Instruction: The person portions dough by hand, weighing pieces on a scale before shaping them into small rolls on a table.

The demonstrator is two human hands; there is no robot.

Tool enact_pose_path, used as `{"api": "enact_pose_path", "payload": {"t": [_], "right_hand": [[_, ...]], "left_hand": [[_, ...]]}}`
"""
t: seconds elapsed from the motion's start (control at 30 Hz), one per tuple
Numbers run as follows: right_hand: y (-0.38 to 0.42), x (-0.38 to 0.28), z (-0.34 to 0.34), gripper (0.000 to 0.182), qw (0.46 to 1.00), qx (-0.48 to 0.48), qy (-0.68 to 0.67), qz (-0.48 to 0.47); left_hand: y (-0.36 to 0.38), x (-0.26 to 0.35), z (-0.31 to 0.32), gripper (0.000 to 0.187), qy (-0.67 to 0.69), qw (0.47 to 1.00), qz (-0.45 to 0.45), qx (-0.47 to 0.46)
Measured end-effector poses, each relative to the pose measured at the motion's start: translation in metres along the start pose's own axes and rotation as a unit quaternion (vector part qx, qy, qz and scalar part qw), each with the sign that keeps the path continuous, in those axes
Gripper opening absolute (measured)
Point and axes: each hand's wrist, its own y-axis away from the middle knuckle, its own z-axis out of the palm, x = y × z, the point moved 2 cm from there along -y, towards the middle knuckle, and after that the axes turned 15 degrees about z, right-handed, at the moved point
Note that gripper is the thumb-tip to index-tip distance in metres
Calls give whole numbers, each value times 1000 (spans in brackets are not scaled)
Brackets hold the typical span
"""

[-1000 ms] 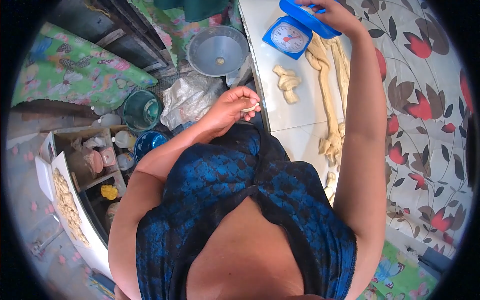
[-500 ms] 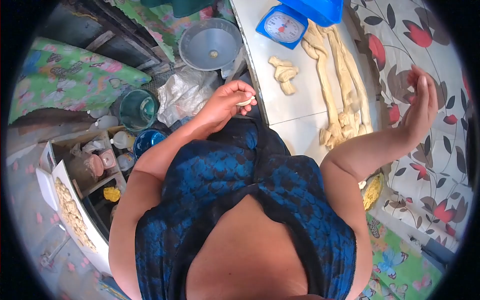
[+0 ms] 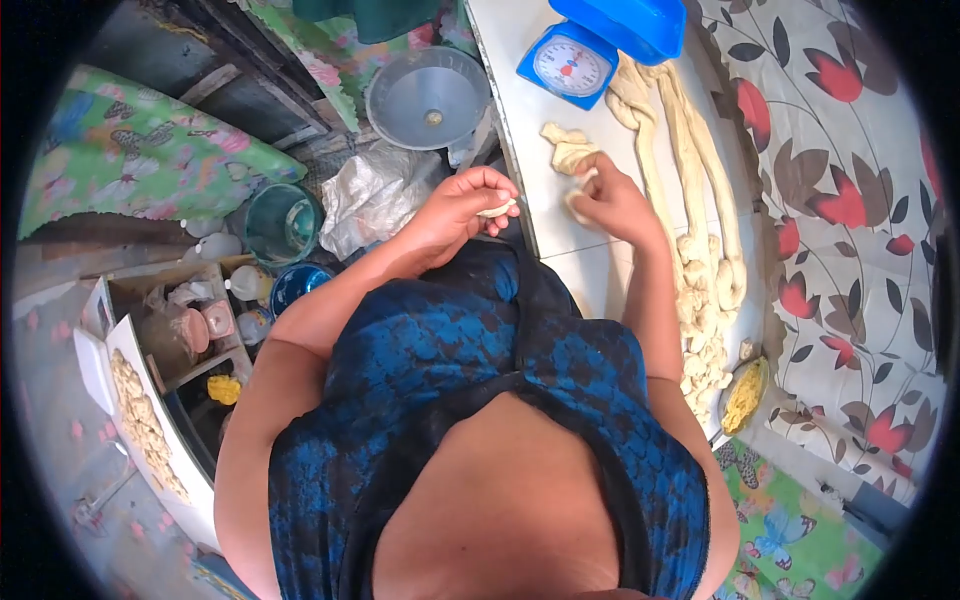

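My left hand (image 3: 462, 208) hovers by the table's near-left edge, its fingers curled around a small piece of dough (image 3: 497, 210). Over the white tabletop, my right hand (image 3: 618, 203) is closed on the lower end of a loose lump of dough (image 3: 570, 150); the fingertips partly cover it and are a little blurred. Just right of that hand lie long twisted ropes of pale dough (image 3: 690, 150). Several small cut dough pieces (image 3: 705, 350) are heaped at the ropes' near end.
A blue kitchen scale (image 3: 570, 66) with a blue pan (image 3: 640, 30) stands at the table's far end. A bowl of yellow filling (image 3: 744, 398) is at the near right. At left are a grey basin (image 3: 428, 98), a green bucket (image 3: 284, 224) and a white tray (image 3: 190, 508) of dough pieces.
My right hand has swung left from beyond the table's right side and taken hold of the loose dough lump. My left hand stays nearly in place with its dough piece.
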Motion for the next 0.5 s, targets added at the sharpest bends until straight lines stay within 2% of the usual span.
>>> {"api": "enact_pose_path", "payload": {"t": [0.03,0.07,0.13,0.2,0.27,0.33,0.37,0.43,0.5], "right_hand": [[9,-4,-11,32,991,-123,-38,-29],[18,-10,-23,32,991,-123,-37,-30],[37,-31,-48,27,963,-154,-142,-167],[40,-51,-75,24,926,-46,-273,-256],[26,-72,-107,30,911,98,-247,-316],[8,-90,-130,30,911,196,-191,-308],[-11,-95,-142,35,918,228,-142,-291],[-46,-105,-158,33,923,241,-107,-281],[-64,-114,-162,32,927,253,-70,-268]], "left_hand": [[0,0,-1,9,2,1000,2,1],[0,0,-1,9,2,1000,4,1],[0,0,0,9,6,1000,0,4],[0,-1,1,9,8,1000,1,-2],[1,-1,3,10,8,1000,1,-7],[3,2,5,15,29,999,15,-8],[3,1,4,15,28,999,19,-8],[2,-2,-1,26,33,996,84,4],[2,-3,-6,29,29,996,87,7]]}}
